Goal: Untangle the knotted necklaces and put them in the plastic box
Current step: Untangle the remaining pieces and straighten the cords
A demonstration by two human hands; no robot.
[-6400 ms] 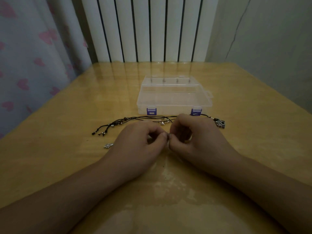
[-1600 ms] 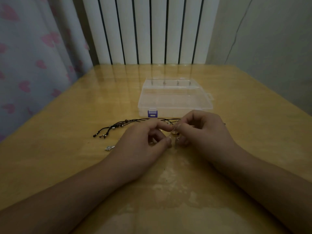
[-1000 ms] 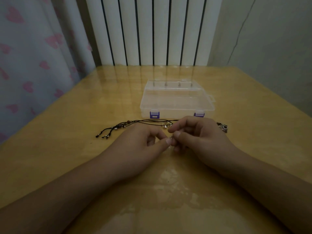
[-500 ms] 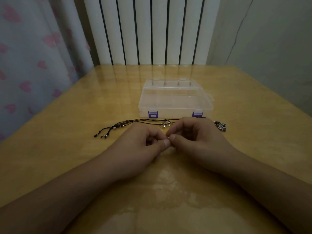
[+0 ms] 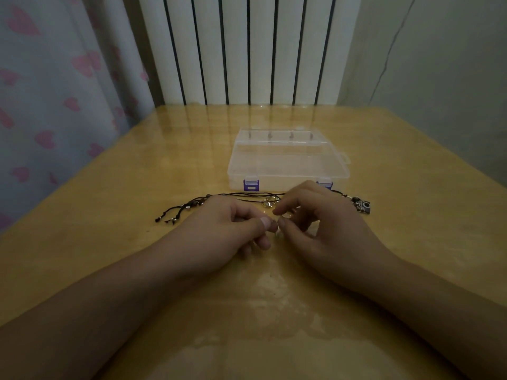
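Note:
Black cord necklaces (image 5: pixel 241 195) lie stretched across the table just in front of a clear plastic box (image 5: pixel 288 157) with purple latches, its lid down. Beaded cord ends (image 5: pixel 178 212) trail off to the left, a dark pendant (image 5: pixel 363 207) lies at the right, and small silver rings (image 5: pixel 270 202) sit mid-cord. My left hand (image 5: pixel 227 231) and my right hand (image 5: pixel 326 229) meet fingertip to fingertip near the middle, each pinching a thin piece of necklace between thumb and forefinger. What lies under the palms is hidden.
The yellow wooden table (image 5: pixel 137 171) has a glossy cover. A white radiator (image 5: pixel 247 50) stands behind its far edge, a heart-patterned curtain (image 5: pixel 55 91) hangs at the left, and a grey wall (image 5: pixel 439 78) closes the right side.
Both hands stayed together at the tangle while the fingers shifted their pinch. My right forefinger has lifted slightly. The cords and box lie where they were.

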